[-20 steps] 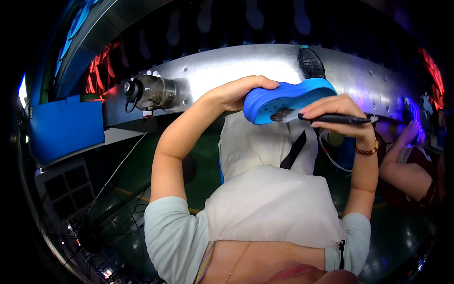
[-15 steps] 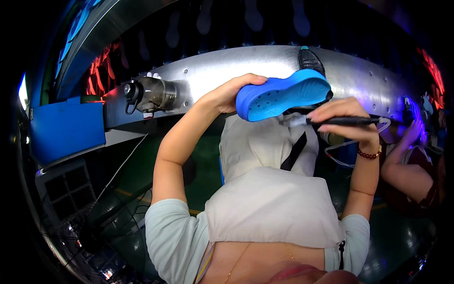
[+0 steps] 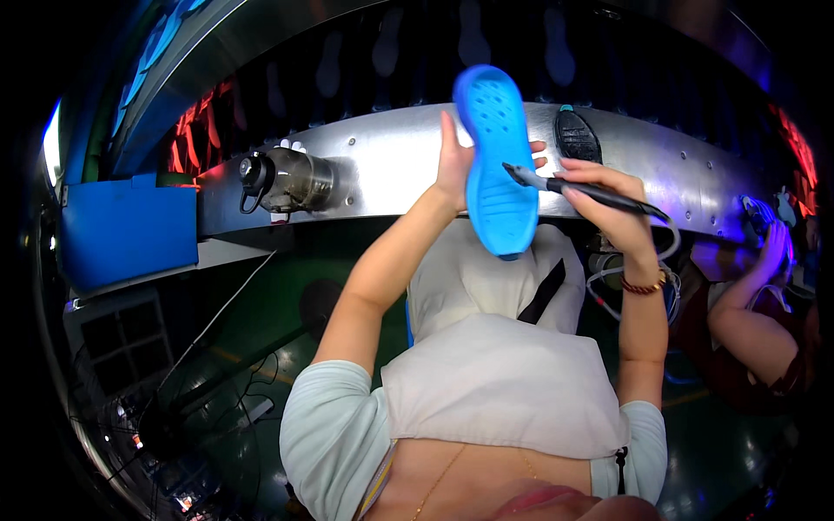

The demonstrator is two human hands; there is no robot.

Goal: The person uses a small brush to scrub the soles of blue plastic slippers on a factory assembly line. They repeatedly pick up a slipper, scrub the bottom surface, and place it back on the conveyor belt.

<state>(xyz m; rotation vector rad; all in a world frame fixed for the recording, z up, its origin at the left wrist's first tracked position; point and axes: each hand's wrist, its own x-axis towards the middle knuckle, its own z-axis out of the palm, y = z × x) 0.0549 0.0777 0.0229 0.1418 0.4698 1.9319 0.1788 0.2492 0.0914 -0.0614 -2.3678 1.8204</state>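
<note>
A bright blue shoe sole (image 3: pixel 506 204) with a raised rim and small holes at its far end stands lengthwise in front of me. My left hand (image 3: pixel 453 165) supports it from behind; the thumb shows on the left side and fingertips poke out on the right. In my right hand (image 3: pixel 608 200) is a slim black-handled brush (image 3: pixel 604 196), gripped like a pen, with a pale tube running from its back end. Its dark tip lies over the middle of the sole's inner face; whether it touches cannot be told.
Behind the sole runs a curved metal ledge (image 3: pixel 382 182). A dark sole-shaped piece (image 3: pixel 577 137) lies on it to the right, a grey water bottle (image 3: pixel 295 181) to the left. Rows of soles (image 3: pixel 387 43) stand beyond. A co-worker's arm (image 3: pixel 754 300) is at far right.
The sole has turned from crosswise to lengthwise, its inner face now toward me. My right hand has shifted left, bringing the brush tip from below the sole to over its inner face.
</note>
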